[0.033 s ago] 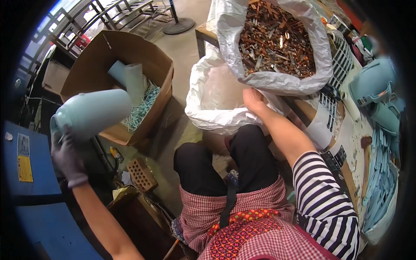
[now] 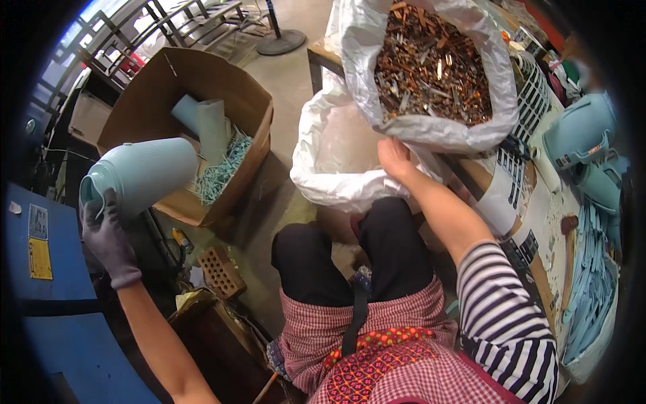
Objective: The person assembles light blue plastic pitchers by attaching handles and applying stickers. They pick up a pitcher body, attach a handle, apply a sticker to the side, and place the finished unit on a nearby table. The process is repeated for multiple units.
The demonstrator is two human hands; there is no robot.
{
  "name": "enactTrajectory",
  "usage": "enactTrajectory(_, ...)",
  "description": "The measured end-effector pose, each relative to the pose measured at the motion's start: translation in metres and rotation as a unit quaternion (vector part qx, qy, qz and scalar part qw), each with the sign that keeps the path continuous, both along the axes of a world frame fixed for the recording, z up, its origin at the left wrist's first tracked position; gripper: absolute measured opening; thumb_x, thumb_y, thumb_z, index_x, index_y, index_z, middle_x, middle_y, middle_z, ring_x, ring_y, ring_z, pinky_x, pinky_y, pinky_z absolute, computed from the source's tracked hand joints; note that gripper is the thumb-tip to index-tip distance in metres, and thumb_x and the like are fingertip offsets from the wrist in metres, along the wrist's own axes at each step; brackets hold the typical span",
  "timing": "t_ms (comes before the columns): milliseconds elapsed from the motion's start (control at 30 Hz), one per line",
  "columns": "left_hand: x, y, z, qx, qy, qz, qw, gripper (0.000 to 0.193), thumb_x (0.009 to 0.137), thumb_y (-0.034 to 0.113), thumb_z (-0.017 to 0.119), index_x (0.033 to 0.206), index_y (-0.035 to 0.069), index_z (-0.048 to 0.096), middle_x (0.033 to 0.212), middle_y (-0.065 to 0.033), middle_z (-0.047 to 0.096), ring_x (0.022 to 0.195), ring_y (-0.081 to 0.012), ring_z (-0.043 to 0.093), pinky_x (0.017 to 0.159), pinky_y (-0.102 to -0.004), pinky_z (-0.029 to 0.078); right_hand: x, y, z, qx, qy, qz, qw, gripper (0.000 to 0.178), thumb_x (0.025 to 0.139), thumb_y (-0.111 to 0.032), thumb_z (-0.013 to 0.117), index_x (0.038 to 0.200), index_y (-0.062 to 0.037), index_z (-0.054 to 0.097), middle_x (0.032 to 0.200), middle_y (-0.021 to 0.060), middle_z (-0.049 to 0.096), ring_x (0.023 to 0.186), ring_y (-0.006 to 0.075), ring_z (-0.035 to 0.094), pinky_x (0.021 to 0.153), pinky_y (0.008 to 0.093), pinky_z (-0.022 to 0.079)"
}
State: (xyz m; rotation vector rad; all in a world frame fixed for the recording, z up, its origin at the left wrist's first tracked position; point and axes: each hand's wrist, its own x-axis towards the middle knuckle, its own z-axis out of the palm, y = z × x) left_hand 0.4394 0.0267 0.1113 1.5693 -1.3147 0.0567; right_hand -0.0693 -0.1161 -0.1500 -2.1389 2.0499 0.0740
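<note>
Clearly, the gloved left hand [image 2: 111,246] has its fingers hooked on the mouth of a pale-blue vessel [image 2: 148,174], held sideways near the cardboard box [image 2: 165,84]; the right hand [image 2: 394,158] meets a white sack [image 2: 343,190], its grip impossible to tell.

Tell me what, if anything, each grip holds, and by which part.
Left grip: a light-blue plastic jug body, by its open end. Right grip, at the lower white sack: cannot tell whether it holds anything.
</note>
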Motion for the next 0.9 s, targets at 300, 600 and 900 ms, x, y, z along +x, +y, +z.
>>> enactTrajectory(300,-0.128,0.137,0.060,-0.094,-0.002,-0.242,0.966,0.063,0.083,0.029,0.080,0.133,0.002,0.055,0.132,-0.0231,0.061,0.117,-0.0348,0.064,0.094,-0.0465,0.057,0.034,0.122,0.146,-0.206,-0.395,0.286,0.848,0.009,0.084,-0.005,0.074,0.089,-0.0022,0.068,0.096,0.0117,0.068,0.086,0.0331,0.067,0.075,0.0413,0.053)
enactTrajectory(600,-0.224,0.139,0.093,0.023,-0.282,-0.461,0.841,0.046,0.063,0.038,0.088,0.093,0.008,0.071,0.117,-0.0197,0.068,0.099,-0.0367,0.072,0.081,-0.0436,0.060,0.032,0.235,0.335,-0.344,-0.338,0.592,0.645,0.023,0.072,-0.015,0.068,0.090,-0.0017,0.063,0.086,0.0056,0.055,0.081,0.0222,0.057,0.063,0.0305,0.051)
enactTrajectory(900,-0.248,0.146,0.092,0.047,-0.351,-0.512,0.782,0.037,0.068,0.041,0.078,0.076,0.008,0.064,0.123,-0.0221,0.065,0.111,-0.0378,0.068,0.083,-0.0448,0.059,0.025,0.272,0.360,-0.247,-0.170,0.651,0.698,0.019,0.058,-0.020,0.061,0.066,-0.0028,0.058,0.075,0.0057,0.052,0.076,0.0200,0.053,0.062,0.0273,0.050)
